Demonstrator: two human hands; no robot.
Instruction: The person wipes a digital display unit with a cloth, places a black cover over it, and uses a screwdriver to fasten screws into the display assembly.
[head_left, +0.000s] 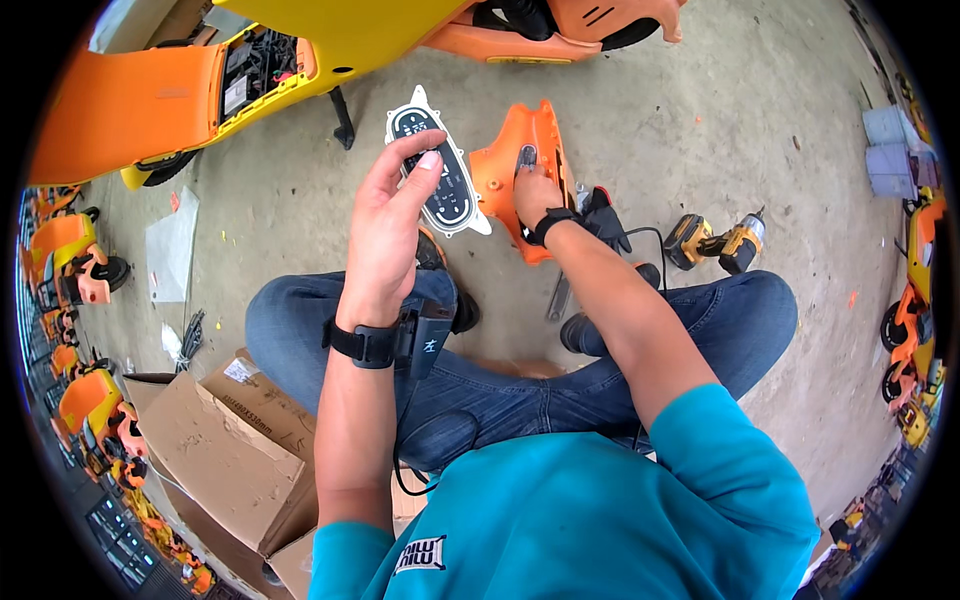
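Long, rounded dark display panel [449, 195] with white tabbed rim, left fingers [402, 151] apart over it, right fingers [526, 186] unclear.

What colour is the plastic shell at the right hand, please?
The shell is orange, in the head view.

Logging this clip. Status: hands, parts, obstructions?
Left hand over dark-faced instrument panel, grip unclear. Right hand at orange plastic shell, grip unclear. Cordless drill rightward, apart from both.

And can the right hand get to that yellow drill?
Probably yes: the drill lies uncovered by the right knee, though the right hand must leave the orange part and pass a black cable.
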